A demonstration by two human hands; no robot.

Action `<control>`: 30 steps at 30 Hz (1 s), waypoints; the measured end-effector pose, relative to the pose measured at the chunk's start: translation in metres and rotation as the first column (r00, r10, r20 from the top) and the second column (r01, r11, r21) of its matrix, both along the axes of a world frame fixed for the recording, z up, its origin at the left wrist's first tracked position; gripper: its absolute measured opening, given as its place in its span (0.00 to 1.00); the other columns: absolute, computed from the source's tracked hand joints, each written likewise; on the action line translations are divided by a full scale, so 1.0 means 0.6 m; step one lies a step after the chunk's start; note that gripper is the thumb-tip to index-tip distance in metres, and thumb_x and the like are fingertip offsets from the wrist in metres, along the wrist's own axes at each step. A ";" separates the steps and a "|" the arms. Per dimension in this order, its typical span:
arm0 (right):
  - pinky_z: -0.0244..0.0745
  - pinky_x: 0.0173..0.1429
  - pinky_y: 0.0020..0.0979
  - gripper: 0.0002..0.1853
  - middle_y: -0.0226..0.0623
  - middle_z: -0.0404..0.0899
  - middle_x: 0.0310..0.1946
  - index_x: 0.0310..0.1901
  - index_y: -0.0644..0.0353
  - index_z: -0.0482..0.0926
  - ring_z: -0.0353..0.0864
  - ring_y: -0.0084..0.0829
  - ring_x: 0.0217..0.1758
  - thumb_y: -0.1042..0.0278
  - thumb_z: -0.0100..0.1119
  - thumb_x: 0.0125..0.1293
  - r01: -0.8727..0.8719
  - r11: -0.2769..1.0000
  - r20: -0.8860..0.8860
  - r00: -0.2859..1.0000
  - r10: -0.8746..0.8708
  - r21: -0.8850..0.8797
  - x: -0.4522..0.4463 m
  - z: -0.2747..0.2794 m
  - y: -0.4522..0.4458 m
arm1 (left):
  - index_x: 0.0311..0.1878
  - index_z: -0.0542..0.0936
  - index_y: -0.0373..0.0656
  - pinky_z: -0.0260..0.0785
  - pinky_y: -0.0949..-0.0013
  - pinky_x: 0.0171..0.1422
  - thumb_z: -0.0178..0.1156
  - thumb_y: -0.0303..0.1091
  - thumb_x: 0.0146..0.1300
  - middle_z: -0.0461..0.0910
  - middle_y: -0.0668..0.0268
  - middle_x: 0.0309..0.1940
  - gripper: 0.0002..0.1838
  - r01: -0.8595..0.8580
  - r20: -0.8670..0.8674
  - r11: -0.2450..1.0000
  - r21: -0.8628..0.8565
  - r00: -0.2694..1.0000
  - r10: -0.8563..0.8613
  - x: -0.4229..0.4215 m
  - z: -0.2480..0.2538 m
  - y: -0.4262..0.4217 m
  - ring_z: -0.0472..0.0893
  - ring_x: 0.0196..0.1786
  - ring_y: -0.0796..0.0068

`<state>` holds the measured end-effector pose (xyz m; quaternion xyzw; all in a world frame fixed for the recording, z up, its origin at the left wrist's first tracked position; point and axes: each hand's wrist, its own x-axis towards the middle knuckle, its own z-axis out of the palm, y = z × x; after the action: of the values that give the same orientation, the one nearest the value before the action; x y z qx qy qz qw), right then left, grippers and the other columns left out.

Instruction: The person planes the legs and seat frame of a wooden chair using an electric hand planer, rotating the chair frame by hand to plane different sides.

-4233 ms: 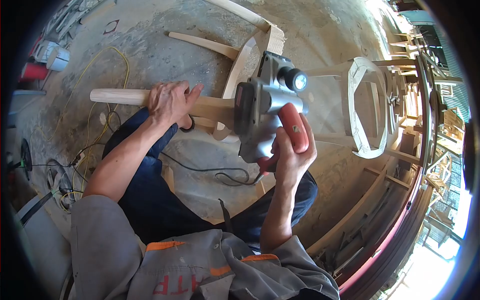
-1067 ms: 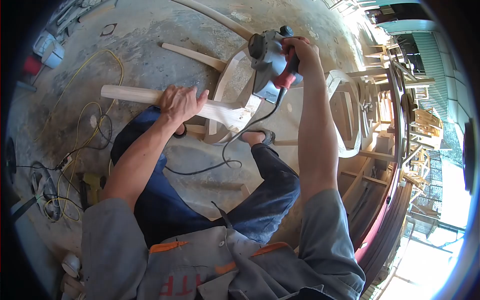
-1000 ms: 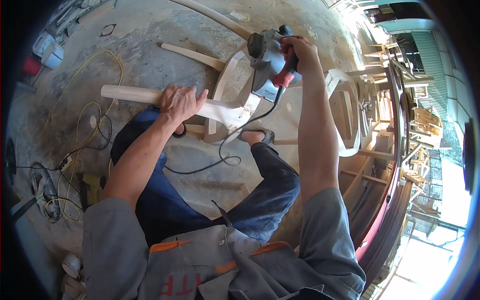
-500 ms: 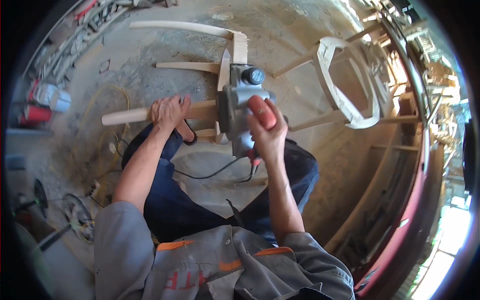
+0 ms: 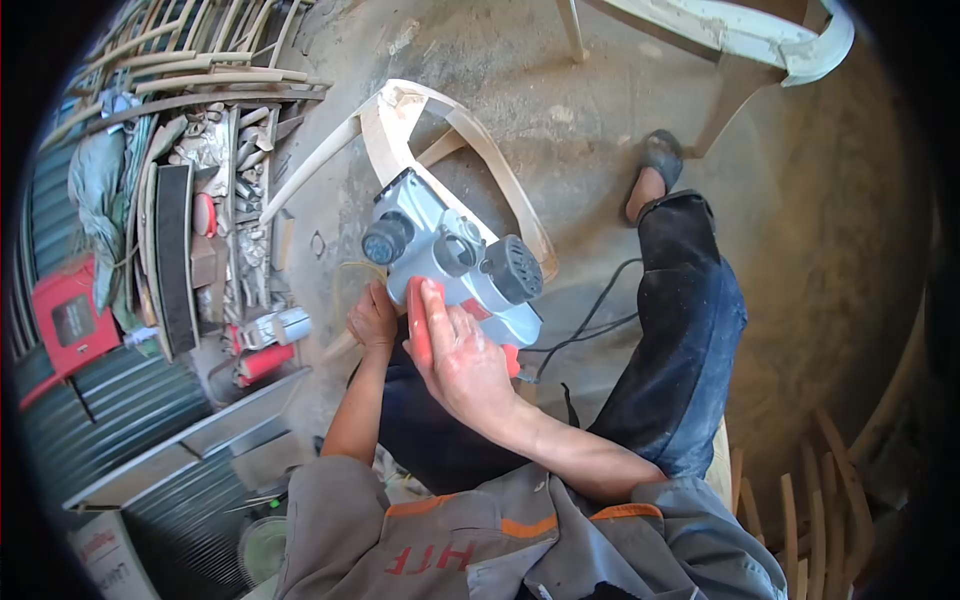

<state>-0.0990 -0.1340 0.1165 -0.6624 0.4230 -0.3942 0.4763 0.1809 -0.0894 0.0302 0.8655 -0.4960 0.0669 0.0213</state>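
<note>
A silver electric sander (image 5: 440,235) with dark round knobs and a red handle is tilted over a pale wooden chair frame (image 5: 385,140). My right hand (image 5: 465,360) is closed around the red handle. To the left of the sander, my left hand (image 5: 373,318) has its fingers curled around a leg of the frame, low beside my knee; the sander hides much of that side. Whether the sander's underside touches the wood cannot be seen.
A second chair frame (image 5: 730,35) stands at the top right. Curved wooden pieces (image 5: 220,75) are stacked at the upper left, above a red box (image 5: 75,315). A dark power cord (image 5: 595,310) runs across the floor near my foot (image 5: 655,175). More wooden pieces (image 5: 820,500) lie lower right.
My view has swung left. The chair frame is turned, and the sander in my right hand is now tilted, showing more of its side. My left hand sits closer to the sander.
</note>
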 end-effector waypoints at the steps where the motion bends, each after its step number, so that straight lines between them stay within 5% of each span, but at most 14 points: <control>1: 0.81 0.45 0.43 0.42 0.53 0.79 0.45 0.76 0.73 0.60 0.82 0.49 0.45 0.64 0.70 0.66 -0.015 1.000 -0.005 1.000 0.015 0.022 -0.001 0.001 0.004 | 0.33 0.85 0.46 0.71 0.40 0.40 0.43 0.55 0.78 0.84 0.48 0.28 0.29 -0.009 0.026 0.999 0.032 1.000 0.008 0.002 0.002 0.002 0.83 0.34 0.37; 4: 0.81 0.44 0.41 0.41 0.50 0.77 0.44 0.75 0.71 0.61 0.81 0.47 0.45 0.64 0.70 0.66 -0.073 0.993 0.031 0.997 0.071 0.087 -0.011 -0.002 0.004 | 0.32 0.84 0.45 0.70 0.39 0.40 0.42 0.57 0.78 0.84 0.47 0.28 0.30 0.056 -0.053 0.998 -0.022 0.997 -0.057 0.003 0.011 -0.003 0.83 0.35 0.36; 7: 0.81 0.45 0.41 0.41 0.49 0.77 0.46 0.75 0.70 0.61 0.81 0.47 0.47 0.64 0.69 0.66 -0.083 0.990 0.062 0.995 0.076 0.114 -0.017 -0.015 0.006 | 0.35 0.84 0.45 0.69 0.39 0.41 0.42 0.57 0.78 0.84 0.48 0.29 0.30 0.149 0.048 0.988 0.037 0.987 -0.151 0.044 -0.002 0.019 0.82 0.35 0.36; 11: 0.83 0.46 0.41 0.42 0.47 0.78 0.44 0.75 0.68 0.63 0.81 0.44 0.46 0.71 0.69 0.59 -0.089 0.992 0.062 0.995 0.084 0.087 -0.040 -0.041 0.006 | 0.39 0.86 0.46 0.70 0.39 0.42 0.44 0.55 0.78 0.84 0.48 0.29 0.27 0.083 0.088 0.992 0.094 0.992 -0.091 0.085 -0.028 0.033 0.82 0.35 0.37; 16: 0.83 0.43 0.43 0.40 0.50 0.83 0.41 0.74 0.67 0.65 0.86 0.48 0.40 0.64 0.71 0.64 -0.049 0.999 0.046 0.998 0.050 -0.015 -0.057 -0.065 -0.009 | 0.35 0.86 0.47 0.73 0.40 0.43 0.46 0.54 0.77 0.85 0.48 0.28 0.27 -0.023 -0.033 1.000 -0.019 0.999 0.022 0.009 0.001 -0.015 0.84 0.35 0.39; 24: 0.84 0.57 0.43 0.37 0.57 0.85 0.53 0.71 0.62 0.70 0.87 0.55 0.54 0.65 0.74 0.62 0.014 1.000 -0.006 1.000 -0.013 0.016 -0.036 -0.036 -0.034 | 0.31 0.84 0.48 0.73 0.39 0.40 0.56 0.55 0.72 0.84 0.49 0.26 0.22 -0.037 -0.080 0.994 -0.101 0.996 0.029 -0.022 0.024 -0.023 0.84 0.33 0.39; 30: 0.80 0.63 0.39 0.34 0.57 0.84 0.56 0.69 0.64 0.73 0.87 0.46 0.59 0.65 0.73 0.63 0.068 0.992 -0.068 0.996 -0.061 0.101 0.023 0.025 -0.080 | 0.25 0.81 0.45 0.76 0.48 0.39 0.61 0.50 0.69 0.85 0.55 0.24 0.21 0.039 -0.147 0.975 -0.220 0.986 -0.073 -0.020 0.031 -0.021 0.85 0.29 0.48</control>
<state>-0.0853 -0.1820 0.1318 -0.6351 0.4793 -0.3654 0.4831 0.1686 -0.1021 0.0488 0.8462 -0.5069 0.0528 0.1556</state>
